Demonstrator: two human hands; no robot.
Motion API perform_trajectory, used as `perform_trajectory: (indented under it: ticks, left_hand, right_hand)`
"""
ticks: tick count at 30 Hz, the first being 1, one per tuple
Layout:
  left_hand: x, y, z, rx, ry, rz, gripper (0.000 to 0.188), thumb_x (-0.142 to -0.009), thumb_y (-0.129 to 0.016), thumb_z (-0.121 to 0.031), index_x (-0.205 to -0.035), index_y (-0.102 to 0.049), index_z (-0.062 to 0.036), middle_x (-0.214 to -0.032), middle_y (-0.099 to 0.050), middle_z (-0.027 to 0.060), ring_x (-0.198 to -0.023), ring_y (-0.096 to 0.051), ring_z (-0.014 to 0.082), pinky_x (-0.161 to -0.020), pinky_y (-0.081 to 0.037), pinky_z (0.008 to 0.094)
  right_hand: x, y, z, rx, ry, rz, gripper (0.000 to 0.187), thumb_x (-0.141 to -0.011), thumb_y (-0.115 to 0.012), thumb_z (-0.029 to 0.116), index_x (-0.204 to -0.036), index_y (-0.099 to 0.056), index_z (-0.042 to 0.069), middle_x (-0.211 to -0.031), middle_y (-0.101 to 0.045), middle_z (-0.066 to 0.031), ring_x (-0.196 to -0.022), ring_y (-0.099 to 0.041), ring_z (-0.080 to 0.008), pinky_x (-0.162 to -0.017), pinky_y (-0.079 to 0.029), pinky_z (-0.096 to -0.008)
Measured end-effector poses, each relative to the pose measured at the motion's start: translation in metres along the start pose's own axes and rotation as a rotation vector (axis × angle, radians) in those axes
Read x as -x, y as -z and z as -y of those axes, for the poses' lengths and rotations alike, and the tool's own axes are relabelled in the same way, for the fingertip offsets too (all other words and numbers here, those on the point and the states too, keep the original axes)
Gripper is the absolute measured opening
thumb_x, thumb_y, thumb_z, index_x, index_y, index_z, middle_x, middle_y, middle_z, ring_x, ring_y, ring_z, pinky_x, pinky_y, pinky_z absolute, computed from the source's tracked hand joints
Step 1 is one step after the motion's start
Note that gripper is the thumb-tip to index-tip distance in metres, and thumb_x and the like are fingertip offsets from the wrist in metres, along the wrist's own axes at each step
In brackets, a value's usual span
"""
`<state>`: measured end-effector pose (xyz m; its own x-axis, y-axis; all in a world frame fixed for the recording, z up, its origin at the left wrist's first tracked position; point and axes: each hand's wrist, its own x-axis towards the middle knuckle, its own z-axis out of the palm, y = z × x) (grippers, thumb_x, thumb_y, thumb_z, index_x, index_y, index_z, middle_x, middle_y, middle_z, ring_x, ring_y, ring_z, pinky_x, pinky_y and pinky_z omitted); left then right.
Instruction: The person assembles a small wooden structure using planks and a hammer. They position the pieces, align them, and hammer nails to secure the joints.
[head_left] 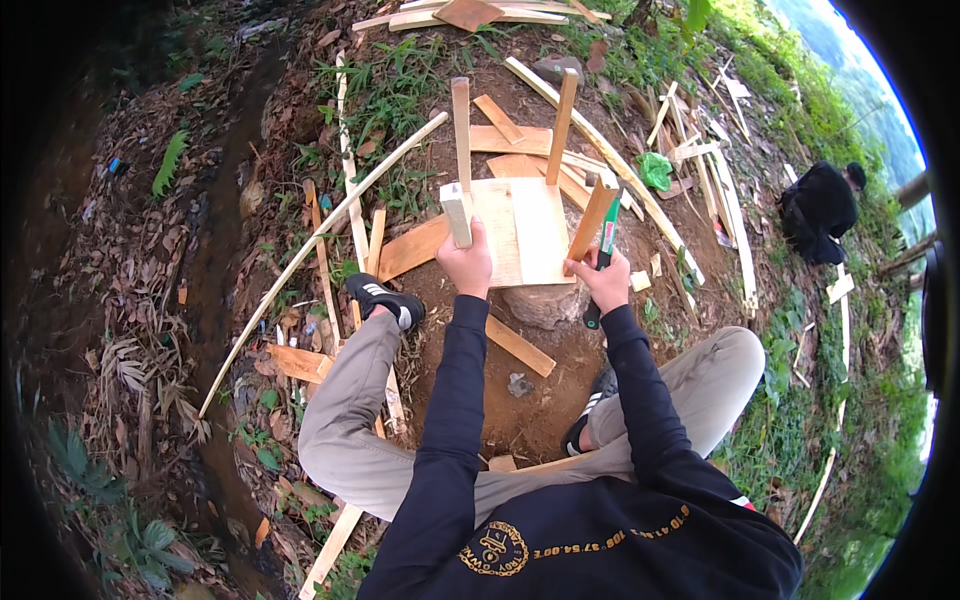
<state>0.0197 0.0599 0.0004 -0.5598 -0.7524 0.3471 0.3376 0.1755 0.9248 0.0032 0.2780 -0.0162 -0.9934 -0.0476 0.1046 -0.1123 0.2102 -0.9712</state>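
Legs [560, 125], all four, stand on your board [541, 235] atop the stump [545, 305]; whether fastening remains can't be told. Your left fingers [477, 240] clamp one; right fingers [607, 284] grip another alongside a green tool [609, 226].

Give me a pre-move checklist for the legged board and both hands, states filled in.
1. Left hand on near left leg: ok, gripping it.
2. Right hand free: not ok, it holds the green tool beside the near right leg.
3. All four legs present: ok, far left leg and far right leg stand too.
4. Leg joints tight: cannot tell, no fastening detail shows.
5. Board steady on the block: cannot tell, contact is hidden.
6. Ground clear: not ok, a loose strip lies between the feet.
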Motion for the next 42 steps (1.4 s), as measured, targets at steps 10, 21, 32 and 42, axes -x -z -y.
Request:
perform_trajectory:
  ticks: [10,21,32,42]
  left_hand:
    - [-0.015,0.015,0.014,0.077,0.181,0.328,0.022,-0.087,-0.067,-0.01,-0.071,-0.056,-0.0017,-0.058,-0.053,-0.0013,-0.047,-0.046,0.0057,-0.045,-0.035,0.024]
    - [-0.001,-0.001,0.004,-0.12,-0.032,0.073,0.02,-0.089,-0.059,-0.008,-0.081,-0.066,0.0092,-0.072,-0.066,0.0049,-0.065,-0.061,0.0127,-0.059,-0.046,0.029]
    - [0.006,-0.001,-0.004,-0.188,-0.046,0.044,0.02,-0.088,-0.06,-0.008,-0.081,-0.065,0.0101,-0.069,-0.066,0.0075,-0.064,-0.062,0.0136,-0.058,-0.046,0.0307]
    - [-0.007,-0.003,-0.003,-0.159,0.003,0.158,0.02,-0.087,-0.063,-0.011,-0.077,-0.063,0.0057,-0.068,-0.064,0.0035,-0.062,-0.061,0.013,-0.058,-0.047,0.0275]
  right_hand:
    - [-0.053,0.03,0.065,-0.594,0.245,0.199,0.042,-0.067,-0.082,-0.003,-0.07,-0.043,0.009,-0.115,-0.064,-0.0231,-0.109,-0.062,-0.0224,-0.092,-0.05,-0.0375]
    - [-0.052,0.008,0.067,-0.659,0.155,0.322,0.043,-0.084,-0.072,0.044,-0.092,-0.056,0.005,-0.085,-0.061,-0.0045,-0.074,-0.055,-0.0122,-0.071,-0.046,-0.0273]
    - [-0.035,-0.008,0.076,-0.793,0.157,0.1,0.033,-0.089,-0.071,0.021,-0.078,-0.042,0.011,-0.078,-0.06,-0.0081,-0.073,-0.057,-0.0149,-0.068,-0.047,-0.0272]
    - [-0.051,-0.008,0.069,-0.744,0.13,0.077,0.031,-0.092,-0.067,0.013,-0.077,-0.04,0.013,-0.083,-0.061,-0.0107,-0.075,-0.059,-0.0164,-0.069,-0.048,-0.0279]
